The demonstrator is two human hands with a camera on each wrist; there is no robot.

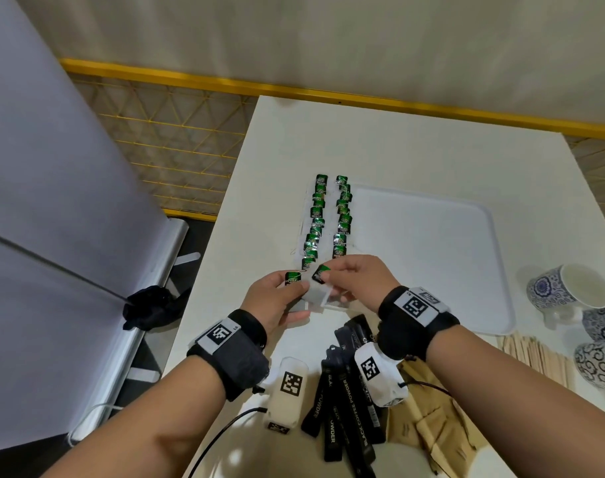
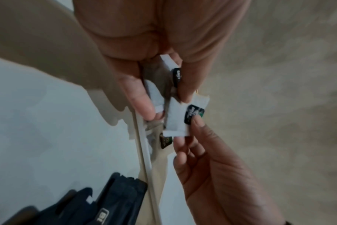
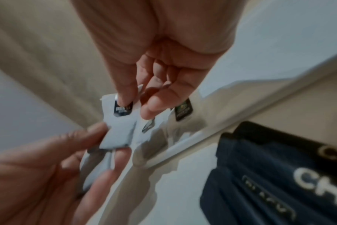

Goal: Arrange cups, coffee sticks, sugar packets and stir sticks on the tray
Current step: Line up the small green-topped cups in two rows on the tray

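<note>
Tea bags (image 1: 310, 294) with green tags are pinched between both hands above the near left corner of the white tray (image 1: 432, 257): a few are gripped by the left hand (image 1: 277, 301), and one is pinched at its tag by the right hand (image 1: 358, 281). Two rows of tea bags (image 1: 328, 219) are laid along the tray's left edge. Black coffee sticks (image 1: 346, 401) and brown packets (image 1: 432, 419) are heaped near the wrists, while wooden stir sticks (image 1: 535, 357) and blue-patterned cups (image 1: 570, 288) are found right of the tray on the table (image 1: 415, 146).
</note>
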